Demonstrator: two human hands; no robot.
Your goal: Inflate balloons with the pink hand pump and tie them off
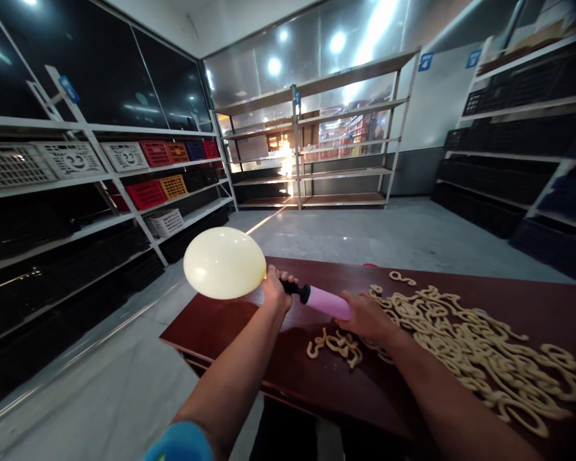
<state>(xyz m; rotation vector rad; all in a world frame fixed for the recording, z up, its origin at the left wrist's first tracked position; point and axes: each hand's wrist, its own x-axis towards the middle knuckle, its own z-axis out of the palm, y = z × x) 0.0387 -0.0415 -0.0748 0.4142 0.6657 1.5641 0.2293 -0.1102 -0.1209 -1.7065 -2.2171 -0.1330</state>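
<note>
A pale yellow inflated balloon [224, 263] hangs over the left end of a dark red-brown table [249, 346]. My left hand [275, 289] is closed round the balloon's neck where it meets the black nozzle of a pink hand pump [322, 301]. My right hand [367, 316] is wrapped round the pump's pink barrel. Both hands hover just above the table. A heap of flat, cream-coloured uninflated balloons [465, 349] is spread over the table to the right of my right hand, and a small clump [338, 344] lies below the pump.
Metal shelving with white, red, orange and blue crates [146, 166] lines the left wall. Bare wooden shelves [317, 153] stand at the back and dark shelving [518, 147] on the right. Grey floor [100, 384] surrounds the table. A small red object [370, 264] sits at the table's far edge.
</note>
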